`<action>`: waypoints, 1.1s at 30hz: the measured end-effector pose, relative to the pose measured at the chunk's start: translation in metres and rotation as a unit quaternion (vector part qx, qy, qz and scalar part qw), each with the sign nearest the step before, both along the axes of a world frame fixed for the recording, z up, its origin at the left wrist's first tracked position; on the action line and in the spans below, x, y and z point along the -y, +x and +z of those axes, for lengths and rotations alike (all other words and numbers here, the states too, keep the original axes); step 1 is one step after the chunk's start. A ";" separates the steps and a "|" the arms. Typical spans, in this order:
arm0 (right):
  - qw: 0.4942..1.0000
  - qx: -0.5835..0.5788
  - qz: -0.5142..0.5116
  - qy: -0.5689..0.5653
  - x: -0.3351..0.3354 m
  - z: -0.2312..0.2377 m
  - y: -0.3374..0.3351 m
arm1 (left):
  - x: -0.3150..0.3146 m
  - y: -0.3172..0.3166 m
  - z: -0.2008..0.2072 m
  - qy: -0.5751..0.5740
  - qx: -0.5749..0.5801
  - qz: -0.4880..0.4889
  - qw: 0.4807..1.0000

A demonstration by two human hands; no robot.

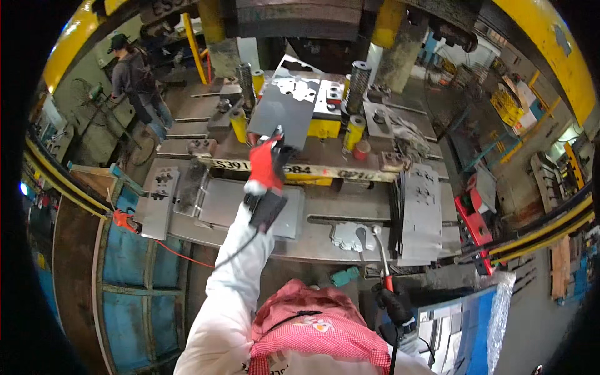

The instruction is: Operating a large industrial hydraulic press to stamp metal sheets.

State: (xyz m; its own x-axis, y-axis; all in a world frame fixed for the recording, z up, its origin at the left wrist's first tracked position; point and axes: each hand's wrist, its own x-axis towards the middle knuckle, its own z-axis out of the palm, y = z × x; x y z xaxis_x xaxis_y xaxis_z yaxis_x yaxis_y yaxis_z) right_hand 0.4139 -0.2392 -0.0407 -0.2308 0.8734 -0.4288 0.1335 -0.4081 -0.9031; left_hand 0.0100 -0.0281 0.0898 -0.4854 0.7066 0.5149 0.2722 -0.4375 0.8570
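My left hand (267, 164), in a red and black glove, reaches forward, its fingers closed at the near edge of a flat grey metal sheet (282, 106). That sheet lies tilted over the press die (325, 154), its far part shiny with dark reflections. Down at the lower right, my right hand (397, 304) wears a black glove and is wrapped round a red-handled tool (383, 259) with a metal shaft and rounded head. The tool's head is over the near table edge, beside a silvery cut metal piece (350, 237).
Guide posts (357, 86) and yellow cylinders (354, 132) rise around the die. Flat metal sheets (420, 215) are stacked at right; another plate (250, 203) lies at centre left. A blue frame (128, 250) stands at left. A person (134, 84) is at far left.
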 end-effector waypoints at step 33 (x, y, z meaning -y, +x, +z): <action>0.963 -0.176 0.081 0.185 -0.137 0.154 -0.172 | -0.016 -0.109 0.103 -0.056 -0.072 -0.014 0.996</action>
